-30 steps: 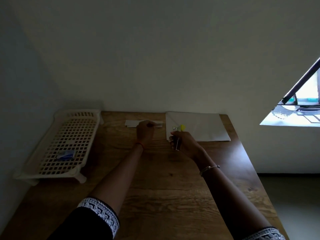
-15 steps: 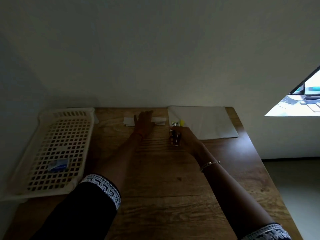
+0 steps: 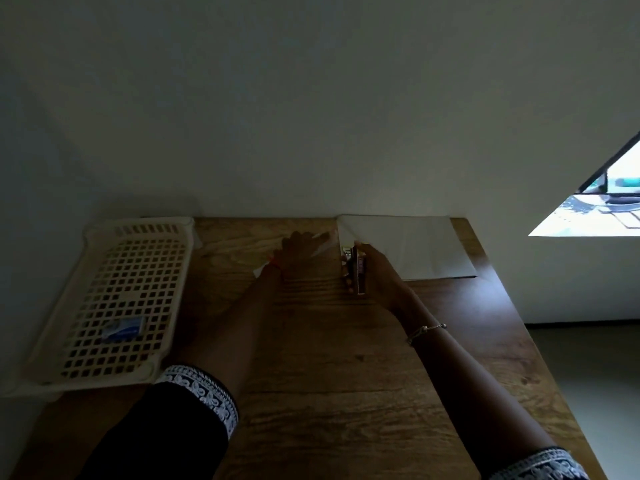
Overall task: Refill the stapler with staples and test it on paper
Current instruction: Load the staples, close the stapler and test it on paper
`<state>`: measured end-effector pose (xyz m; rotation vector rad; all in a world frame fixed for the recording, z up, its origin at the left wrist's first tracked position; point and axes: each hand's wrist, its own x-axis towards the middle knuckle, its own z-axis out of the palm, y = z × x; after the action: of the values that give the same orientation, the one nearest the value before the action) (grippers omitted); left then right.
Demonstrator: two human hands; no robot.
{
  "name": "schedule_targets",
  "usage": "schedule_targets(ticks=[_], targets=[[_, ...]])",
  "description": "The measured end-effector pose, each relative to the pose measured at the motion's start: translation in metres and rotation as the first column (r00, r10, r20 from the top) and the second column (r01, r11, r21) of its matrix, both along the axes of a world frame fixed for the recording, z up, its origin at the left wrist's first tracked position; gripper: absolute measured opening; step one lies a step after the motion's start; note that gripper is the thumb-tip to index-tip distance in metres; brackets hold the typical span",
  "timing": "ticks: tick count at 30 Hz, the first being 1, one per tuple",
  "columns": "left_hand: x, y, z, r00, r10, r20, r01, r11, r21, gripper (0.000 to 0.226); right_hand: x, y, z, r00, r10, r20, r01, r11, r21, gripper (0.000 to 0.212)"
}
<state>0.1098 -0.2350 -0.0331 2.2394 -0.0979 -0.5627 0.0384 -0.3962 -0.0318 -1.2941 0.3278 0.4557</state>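
Since the earlier frame, the left hand (image 3: 300, 251) dragged the small paper slip (image 3: 320, 250) nearer, fingers flat on it; the right hand (image 3: 375, 271) clamped the stapler (image 3: 356, 271) mid-frame on the worktop (image 3: 346, 375).

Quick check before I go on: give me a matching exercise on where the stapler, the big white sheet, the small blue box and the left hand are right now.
Things:
1. stapler
2. big white sheet
3. small blue box
4. left hand

Places:
A. inside the white basket at the table's left side
B. flat at the table's far right corner
C. held in the right hand
D. on small paper pieces at the table's far middle

Pairs: 1-C, 2-B, 3-A, 4-D
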Motion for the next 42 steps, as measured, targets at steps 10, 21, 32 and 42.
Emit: schedule_targets(ticks=[10, 21, 32, 42], targets=[[-0.016, -0.003, 0.035, 0.990, -0.023, 0.136, 0.037, 0.993, -0.108, 0.029, -0.018, -0.016, 0.025, 0.986, 0.125, 0.107, -0.115, 0.989, -0.098, 0.035], [-0.050, -0.011, 0.052, 0.985, -0.029, 0.172, 0.073, 0.965, -0.253, 0.032, -0.035, -0.025, 0.034, 0.955, 0.221, 0.195, -0.180, 0.961, -0.208, 0.040], [-0.071, -0.028, 0.054, 0.968, -0.085, 0.237, 0.127, 0.978, -0.167, 0.038, -0.049, -0.034, 0.034, 0.943, 0.183, 0.277, -0.101, 0.953, -0.286, 0.039], [-0.069, -0.046, 0.058, 0.974, -0.074, 0.214, 0.129, 0.959, -0.253, 0.033, -0.049, -0.037, 0.044, 0.927, 0.035, 0.374, 0.078, 0.956, -0.281, 0.029]])
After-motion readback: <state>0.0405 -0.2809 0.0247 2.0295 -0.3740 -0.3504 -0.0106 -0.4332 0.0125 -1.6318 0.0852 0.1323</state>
